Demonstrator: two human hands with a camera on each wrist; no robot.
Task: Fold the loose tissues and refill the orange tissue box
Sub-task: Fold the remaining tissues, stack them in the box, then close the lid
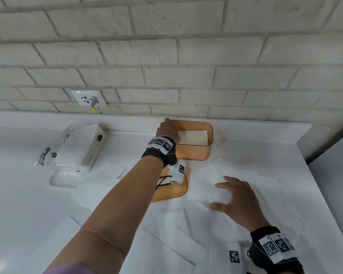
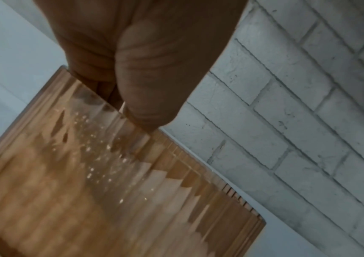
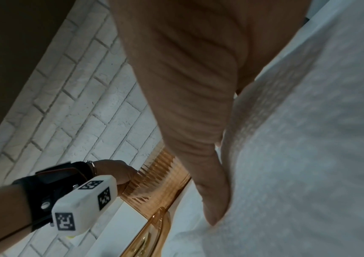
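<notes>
The orange ribbed tissue box [image 1: 194,149] stands open-topped near the back wall, with a folded white stack [image 1: 193,134] inside. My left hand [image 1: 167,129] grips its left wall; in the left wrist view the thumb [image 2: 147,104] and fingers pinch the rim of the orange box [image 2: 110,173]. The box's orange lid [image 1: 176,191] lies flat under my left wrist. Loose white tissues [image 1: 246,186] cover the counter at the front right. My right hand [image 1: 229,196] rests spread and flat on one of them, its fingers [image 3: 198,139] pressing the tissue [image 3: 308,156].
A plastic-wrapped tissue pack [image 1: 77,147] lies at the back left beside a shallow recess [image 1: 64,177] in the white counter. A wall socket [image 1: 88,97] with a plug sits in the brick wall. The counter's edge [image 1: 303,139] ends at the right.
</notes>
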